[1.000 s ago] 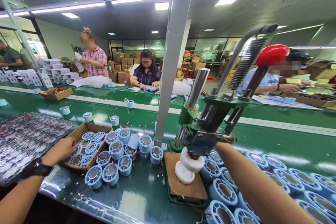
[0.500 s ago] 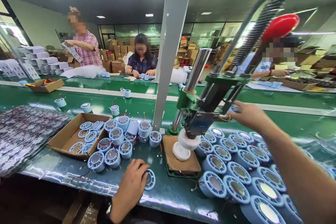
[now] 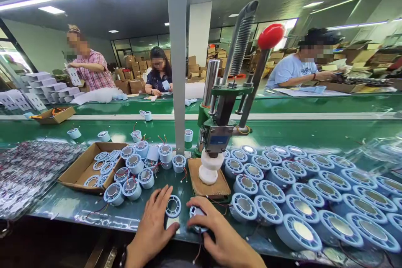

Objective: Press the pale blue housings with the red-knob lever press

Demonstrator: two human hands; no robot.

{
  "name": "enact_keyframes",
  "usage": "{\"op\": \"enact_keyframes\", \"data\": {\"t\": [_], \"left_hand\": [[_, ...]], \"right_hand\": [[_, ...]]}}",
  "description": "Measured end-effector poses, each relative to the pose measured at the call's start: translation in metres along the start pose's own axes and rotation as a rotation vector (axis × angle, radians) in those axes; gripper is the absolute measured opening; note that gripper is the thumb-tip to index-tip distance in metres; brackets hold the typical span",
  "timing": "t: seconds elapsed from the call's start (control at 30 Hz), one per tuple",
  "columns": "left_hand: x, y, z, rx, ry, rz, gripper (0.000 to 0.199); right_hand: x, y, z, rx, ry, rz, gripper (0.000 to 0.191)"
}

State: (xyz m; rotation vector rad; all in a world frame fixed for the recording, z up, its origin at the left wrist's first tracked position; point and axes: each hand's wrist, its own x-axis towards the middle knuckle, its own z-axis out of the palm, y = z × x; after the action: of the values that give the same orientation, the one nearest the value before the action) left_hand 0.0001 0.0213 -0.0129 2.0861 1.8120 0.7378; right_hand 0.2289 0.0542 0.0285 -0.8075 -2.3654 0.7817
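Observation:
My left hand (image 3: 154,217) lies with its fingers stretched out, beside a flat light-blue ring (image 3: 173,206) on the bench. Its fingertips seem to touch the ring's left edge. My right hand (image 3: 220,230) curls its thumb and fingers around a round blue housing (image 3: 196,217), partly hidden under the fingers; a thin wire hangs below it. Behind both hands stands a green hand press (image 3: 221,134) with a red knob (image 3: 271,36). Its upper white round pad (image 3: 212,161) is down close to the lower white pad (image 3: 207,174); whether they touch I cannot tell.
Rows of blue housings with metal discs (image 3: 270,208) cover the right side. More housings (image 3: 133,163) are piled left, beside a cardboard tray (image 3: 67,171) of blue rings. A grey post (image 3: 177,63) rises behind. Several people sit or stand across the bench.
My right hand has left the press and come down front, onto a blue housing. My left hand has spread its fingers beside the ring. The view has shifted and levelled.

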Motion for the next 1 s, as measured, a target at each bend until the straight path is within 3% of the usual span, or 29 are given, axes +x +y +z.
{"op": "enact_keyframes", "data": {"t": [0.17,0.27,0.4,0.5,0.67,0.9,1.0], "left_hand": [[0.001,0.001,0.004,-0.117,0.140,-0.115,0.055],[0.002,0.021,-0.006,-0.259,0.093,-0.086,0.067],[0.004,0.052,-0.014,-0.221,-0.074,0.118,0.081],[0.007,0.062,-0.012,-0.206,-0.085,0.095,0.085],[0.007,0.060,-0.007,-0.275,-0.076,0.028,0.078],[-0.001,0.055,-0.002,-0.242,0.031,0.181,0.070],[-0.001,0.052,0.000,-0.260,-0.006,0.110,0.070]], "right_hand": [[-0.018,0.025,0.046,-0.049,0.396,0.100,0.065],[-0.017,0.027,0.074,-0.019,0.533,0.184,0.063],[-0.007,0.023,0.087,0.025,0.597,0.192,0.063],[-0.006,0.023,0.088,0.001,0.656,0.195,0.058],[-0.009,0.027,0.092,-0.012,0.681,0.171,0.066],[-0.007,0.020,0.085,0.043,0.644,0.161,0.077],[-0.007,0.022,0.086,0.033,0.618,0.173,0.077]]}}
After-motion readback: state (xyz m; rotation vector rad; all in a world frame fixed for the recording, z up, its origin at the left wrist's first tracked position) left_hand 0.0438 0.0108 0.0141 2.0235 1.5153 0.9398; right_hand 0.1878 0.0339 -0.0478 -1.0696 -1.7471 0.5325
